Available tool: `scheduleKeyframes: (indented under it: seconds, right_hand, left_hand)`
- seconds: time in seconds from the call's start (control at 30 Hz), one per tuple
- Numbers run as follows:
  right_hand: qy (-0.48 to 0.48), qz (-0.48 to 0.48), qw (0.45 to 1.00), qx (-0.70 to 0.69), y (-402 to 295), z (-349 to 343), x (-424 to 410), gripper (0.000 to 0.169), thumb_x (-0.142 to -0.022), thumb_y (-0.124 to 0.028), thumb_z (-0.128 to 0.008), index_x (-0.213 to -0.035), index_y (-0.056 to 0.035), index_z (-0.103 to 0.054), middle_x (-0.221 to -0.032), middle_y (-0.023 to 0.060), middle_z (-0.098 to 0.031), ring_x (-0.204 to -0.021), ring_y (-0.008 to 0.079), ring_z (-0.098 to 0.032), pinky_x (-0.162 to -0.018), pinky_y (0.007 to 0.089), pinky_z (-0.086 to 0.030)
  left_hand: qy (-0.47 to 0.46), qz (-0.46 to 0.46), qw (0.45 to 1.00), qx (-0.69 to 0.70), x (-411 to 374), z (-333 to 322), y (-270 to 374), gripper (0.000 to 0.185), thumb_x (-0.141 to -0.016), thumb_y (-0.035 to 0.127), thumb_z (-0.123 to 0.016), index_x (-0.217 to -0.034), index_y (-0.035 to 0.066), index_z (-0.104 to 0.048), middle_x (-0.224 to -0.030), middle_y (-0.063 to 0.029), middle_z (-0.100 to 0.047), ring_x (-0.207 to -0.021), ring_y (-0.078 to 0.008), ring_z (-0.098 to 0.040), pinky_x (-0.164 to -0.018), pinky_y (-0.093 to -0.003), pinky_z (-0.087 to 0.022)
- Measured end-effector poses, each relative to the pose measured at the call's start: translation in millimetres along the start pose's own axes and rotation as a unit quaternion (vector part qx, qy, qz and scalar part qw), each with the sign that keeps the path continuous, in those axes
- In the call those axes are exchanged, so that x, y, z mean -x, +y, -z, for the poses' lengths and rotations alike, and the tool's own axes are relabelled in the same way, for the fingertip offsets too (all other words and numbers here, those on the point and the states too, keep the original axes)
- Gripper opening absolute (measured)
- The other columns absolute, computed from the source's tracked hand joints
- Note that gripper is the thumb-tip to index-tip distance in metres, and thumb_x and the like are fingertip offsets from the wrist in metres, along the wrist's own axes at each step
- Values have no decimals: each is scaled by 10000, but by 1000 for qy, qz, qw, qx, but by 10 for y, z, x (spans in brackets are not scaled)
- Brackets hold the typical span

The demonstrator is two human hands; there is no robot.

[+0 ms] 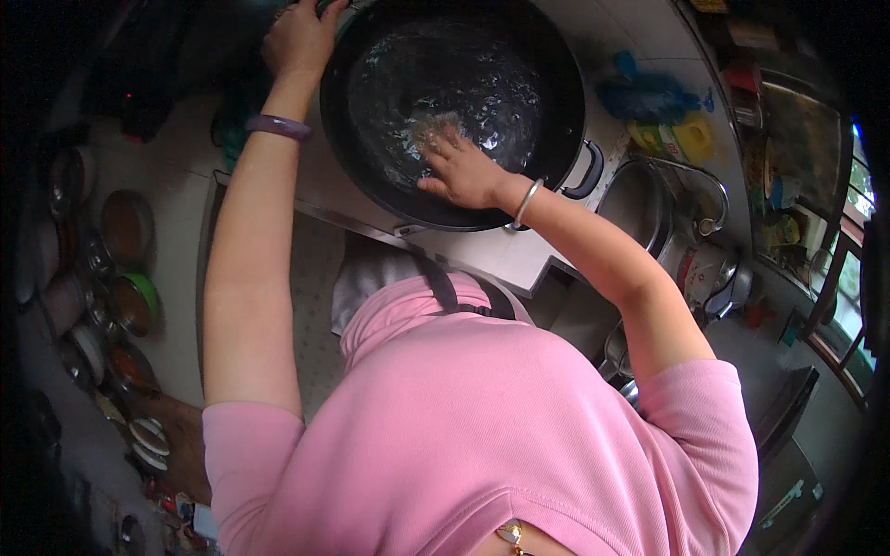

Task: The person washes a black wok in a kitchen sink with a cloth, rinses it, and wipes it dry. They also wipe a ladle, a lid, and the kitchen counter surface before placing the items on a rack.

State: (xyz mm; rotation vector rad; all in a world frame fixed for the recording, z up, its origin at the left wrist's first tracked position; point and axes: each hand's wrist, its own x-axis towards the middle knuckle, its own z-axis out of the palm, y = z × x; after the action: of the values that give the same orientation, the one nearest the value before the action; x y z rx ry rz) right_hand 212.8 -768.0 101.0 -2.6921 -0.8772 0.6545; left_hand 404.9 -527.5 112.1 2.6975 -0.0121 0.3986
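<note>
A large dark wok (pixel 389 69) stands before me with moving water (pixel 452 76) in it. At the upper left, my left hand (pixel 299 42) grips the wok's far-left handle, which shows only in part. Over the near inside of the wok, my right hand (pixel 462 170) presses a blurred, brownish scouring pad (pixel 434 132) under its fingers, amid splashing water. The wok's other loop handle (pixel 589 170) points to the right, untouched.
Right of the wok are a metal pot (pixel 634 201), a curved faucet (pixel 719 191), a yellow bottle (pixel 692 137) and a blue cloth or bag (pixel 643 97). Several bowls (pixel 128 226) and dishes crowd the left counter (pixel 182 278). The near counter edge (pixel 480 257) runs between me and the wok.
</note>
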Motion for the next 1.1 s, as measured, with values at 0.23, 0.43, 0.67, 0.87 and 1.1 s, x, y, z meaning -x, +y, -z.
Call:
scheduleKeyframes:
  seconds: [0.23, 0.43, 0.67, 0.87, 1.1]
  right_hand:
    - [-59, 6, 995, -82, -225, 156, 16, 581, -898, -507, -357, -1353, -144, -352, -1410, 166, -280, -1269, 424, -265, -1056, 495, -205]
    - [73, -33, 995, 54, 11, 114, -537, 562, -884, -496, -396, -1365, -213, -335, -1426, 126, -273, -1293, 380, -254, -1045, 512, -202]
    - [122, -64, 982, 129, 506, 226, -772, 560, -880, -468, -425, -1383, -267, -284, -1435, 86, -267, -1315, 357, -226, -1061, 505, -190]
    - [130, -138, 973, 130, 778, 267, -516, 586, -857, -478, -457, -1374, -241, -313, -1443, 94, -250, -1312, 362, -228, -1053, 533, -172]
    - [-69, -134, 987, 57, 363, 275, 153, 586, -874, -496, -411, -1367, -187, -335, -1442, 108, -253, -1277, 370, -295, -1054, 499, -207]
  left_hand:
    - [12, 8, 1000, -21, 37, 31, 49, 466, -832, 562, -484, -1105, 205, -606, -986, -140, -634, -892, -317, -610, -699, -424, -506]
    - [2, 0, 999, 36, 49, 182, 164, 386, -823, 462, -520, -1042, 158, -613, -964, -140, -629, -872, -321, -607, -707, -420, -498]
    - [23, -11, 1000, -13, 32, 23, -30, 446, -833, 550, -495, -1095, 210, -616, -974, -137, -638, -890, -313, -615, -717, -418, -505]
    - [6, -11, 1000, -13, 9, 60, 11, 449, -834, 551, -491, -1093, 207, -618, -975, -125, -641, -882, -313, -618, -719, -418, -505]
    - [21, -15, 1000, -6, 6, 17, 23, 461, -840, 553, -478, -1095, 195, -617, -968, -130, -643, -878, -324, -619, -708, -424, -508]
